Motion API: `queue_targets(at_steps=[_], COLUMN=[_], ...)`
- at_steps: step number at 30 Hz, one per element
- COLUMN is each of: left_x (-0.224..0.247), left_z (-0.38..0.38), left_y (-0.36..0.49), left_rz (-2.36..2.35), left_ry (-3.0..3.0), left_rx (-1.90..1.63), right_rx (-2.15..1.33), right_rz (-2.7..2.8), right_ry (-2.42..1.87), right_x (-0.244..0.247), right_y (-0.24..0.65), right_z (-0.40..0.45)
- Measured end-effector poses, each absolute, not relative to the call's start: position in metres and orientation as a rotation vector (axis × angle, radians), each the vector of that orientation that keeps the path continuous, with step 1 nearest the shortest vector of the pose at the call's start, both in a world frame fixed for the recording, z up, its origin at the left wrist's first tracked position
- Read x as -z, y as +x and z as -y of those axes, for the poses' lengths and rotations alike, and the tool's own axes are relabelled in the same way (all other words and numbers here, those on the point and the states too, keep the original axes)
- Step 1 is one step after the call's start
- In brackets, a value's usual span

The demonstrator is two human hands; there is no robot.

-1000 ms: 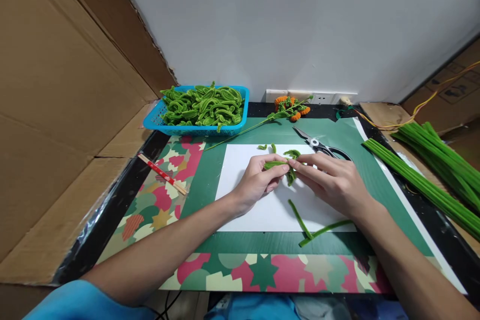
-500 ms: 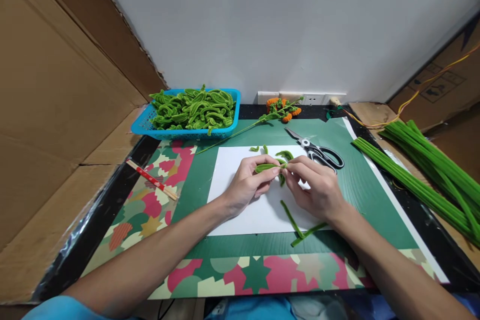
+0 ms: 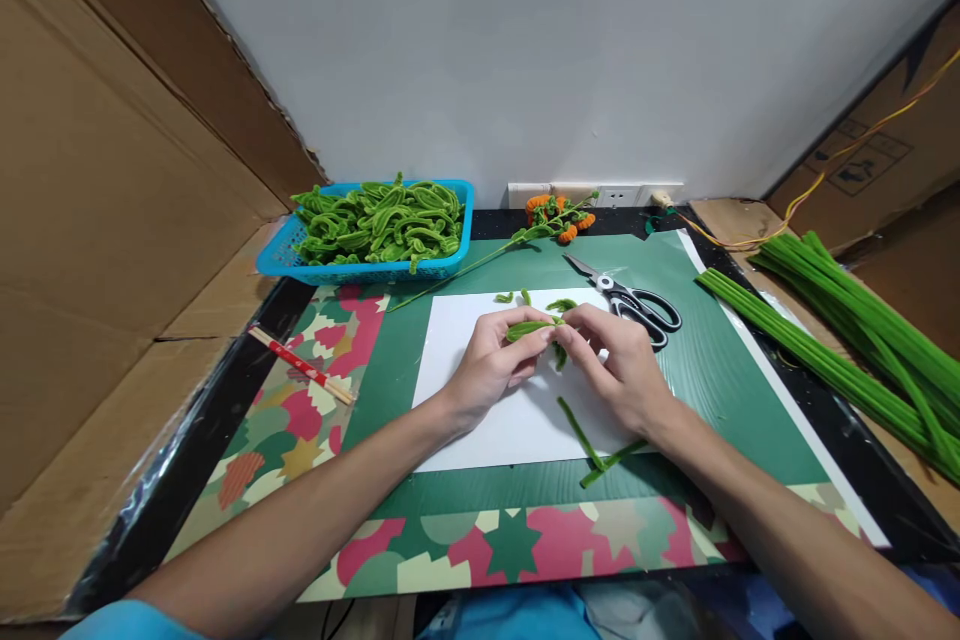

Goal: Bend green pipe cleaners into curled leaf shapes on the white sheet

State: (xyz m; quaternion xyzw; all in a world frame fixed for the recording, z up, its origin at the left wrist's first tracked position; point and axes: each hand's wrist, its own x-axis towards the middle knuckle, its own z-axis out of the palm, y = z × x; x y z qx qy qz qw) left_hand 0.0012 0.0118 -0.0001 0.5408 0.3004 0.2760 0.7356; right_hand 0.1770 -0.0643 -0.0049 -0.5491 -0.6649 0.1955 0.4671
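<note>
A small green fuzzy piece (image 3: 527, 329) is pinched in my left hand (image 3: 491, 360), above a white sheet (image 3: 465, 440). My right hand (image 3: 619, 360) meets it at the piece's right end, thumb and fingertips closed there. Short green curled pieces (image 3: 561, 305) lie on the sheet just behind my hands. Two straight green stems (image 3: 577, 431) rest nearer me, touching in a V. Black-handled scissors (image 3: 630, 300) lie behind my right hand, blades toward the back left.
A blue basket (image 3: 367, 272) heaped with green pieces stands back left. An orange-flowered stem (image 3: 525, 236) lies by the wall. Long green stems (image 3: 817, 345) are on the right, and wrapped chopsticks (image 3: 300, 363) on the left.
My right hand's fingers have shifted slightly at the green piece's end. The whole view has moved a little, while the objects on the table keep their places.
</note>
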Motion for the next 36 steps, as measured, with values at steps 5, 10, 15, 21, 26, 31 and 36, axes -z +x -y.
queue_targets(at_steps=[5,10,15,21,26,31,36], left_x=[-0.003,0.000,-0.002,-0.003,0.001,0.001,0.000], left_z=[-0.005,-0.006,-0.004,-0.003,-0.003,-0.001,0.000], left_y=[0.003,0.003,0.001,-0.003,0.002,0.004,0.002], left_rz=[-0.681,-0.679,-0.720,-0.681,-0.809,-0.779,-0.761], left_ry=[1.316,1.394,1.717,2.187,1.824,1.669,1.625], left_rx=[-0.642,-0.669,-0.743,-0.873,-0.856,-0.821,-0.765], right_rx=[-0.791,-1.203,-1.430,-1.577,-1.153,-0.935,-1.012], right_rz=[1.393,1.072,0.877,0.800,1.145,1.368,1.282], right_ry=[-1.358,-1.215,-1.122,-1.105,-1.230,-1.318,-1.264], right_x=[0.005,0.014,0.010,0.001,0.003,0.005,0.009], right_y=[0.171,0.166,0.167,0.173,0.179,0.174,0.174], right_z=[0.063,0.059,0.056,0.057,0.059,0.060,0.056])
